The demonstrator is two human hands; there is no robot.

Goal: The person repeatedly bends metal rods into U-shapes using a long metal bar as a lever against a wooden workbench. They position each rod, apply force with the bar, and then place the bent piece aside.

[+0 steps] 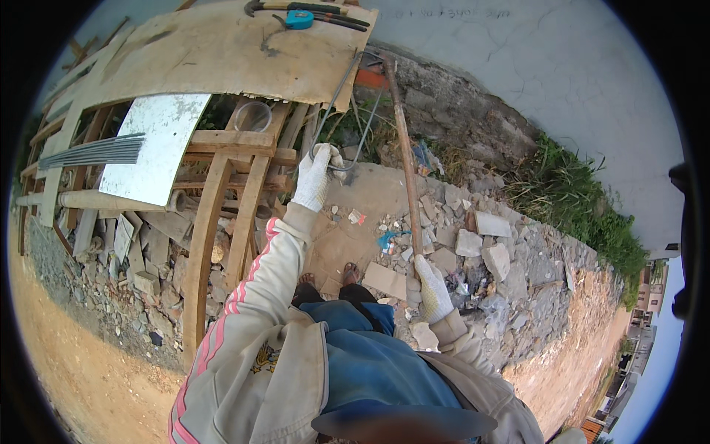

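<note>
Beyond our left hand (316,176), a stained plywood board (222,63) is spreading over a timber frame, bearing a hammer (310,8) and a blue tape measure (299,20). To that hand's left, a white panel (170,140) is lying under a bundle of thin rods (96,150), and wooden posts (205,244) are standing close by, below the board. Past our right hand (434,288), broken rubble (495,263) is covering the ground, with grass (569,189) growing farther off along a wall (562,66).

We are seeing rough, squared timber, jagged pale chunks and smooth grey plaster. The bent rod (368,127) is forming a long, narrow loop of slim dark metal; the long bar (404,148) is looking straight, round and rusty brown.

We are wearing pale knitted gloves. Our left fingers are curling closed around the loop's near end, while its far end is reaching the bar's top, ahead of both hands. Our right hand is wrapping around the bar's near end, its fingers partly hidden from us.
</note>
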